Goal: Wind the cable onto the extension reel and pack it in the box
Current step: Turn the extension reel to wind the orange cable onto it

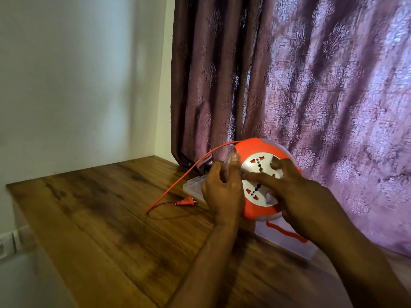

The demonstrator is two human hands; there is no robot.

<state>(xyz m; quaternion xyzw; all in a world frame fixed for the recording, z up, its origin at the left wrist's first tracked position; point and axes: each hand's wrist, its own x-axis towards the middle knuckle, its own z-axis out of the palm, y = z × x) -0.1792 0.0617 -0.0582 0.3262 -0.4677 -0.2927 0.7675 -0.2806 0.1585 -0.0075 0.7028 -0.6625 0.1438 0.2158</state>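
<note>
An orange extension reel (pixel 255 150) with a white socket face stands upright near the back of the wooden table (pixel 100 218). My left hand (pixel 222 187) grips its left rim. My right hand (pixel 298 196) lies across the white centre, fingers pressed on it. The orange cable (pixel 184 176) leaves the top of the reel and runs down left to the table. Its plug (pixel 186 202) lies flat on the wood. A clear plastic box (pixel 289 238) sits under and behind the reel, partly hidden.
A purple patterned curtain (pixel 311 85) hangs right behind the reel. A white wall (pixel 77 74) closes the left side. The table's left edge drops off near a white wall socket plate (pixel 9 243).
</note>
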